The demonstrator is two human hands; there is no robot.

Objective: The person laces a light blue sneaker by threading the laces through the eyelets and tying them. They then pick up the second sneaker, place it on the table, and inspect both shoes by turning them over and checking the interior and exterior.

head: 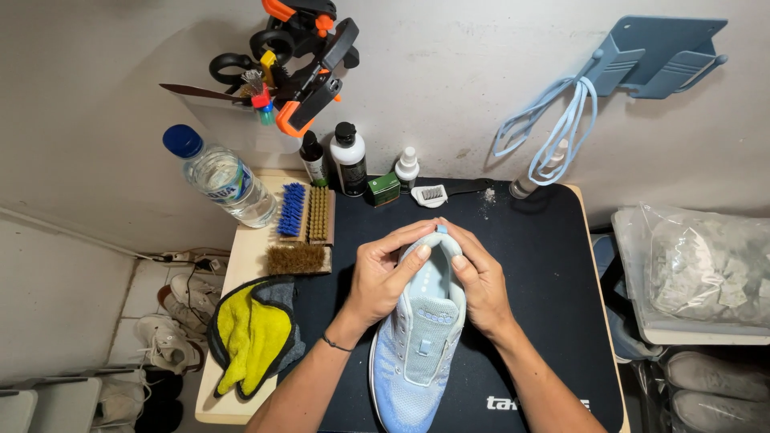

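Observation:
A light blue knit sneaker point(417, 353) without laces lies on the dark mat point(537, 265), toe toward me and heel away. My left hand point(383, 277) grips the shoe's left collar, thumb over the opening. My right hand point(478, 281) holds the right side of the collar, fingertips meeting the left hand's at the heel tab. Both hands are closed around the heel end of the shoe.
Three brushes point(305, 228) and a yellow-grey cloth point(253, 333) lie left of the mat. A water bottle point(220, 176), small bottles point(349, 159), a green box point(384, 189) and a small brush point(433, 193) stand along the wall. Light blue laces point(553, 132) hang from a wall hook. Bagged items point(706, 269) sit right.

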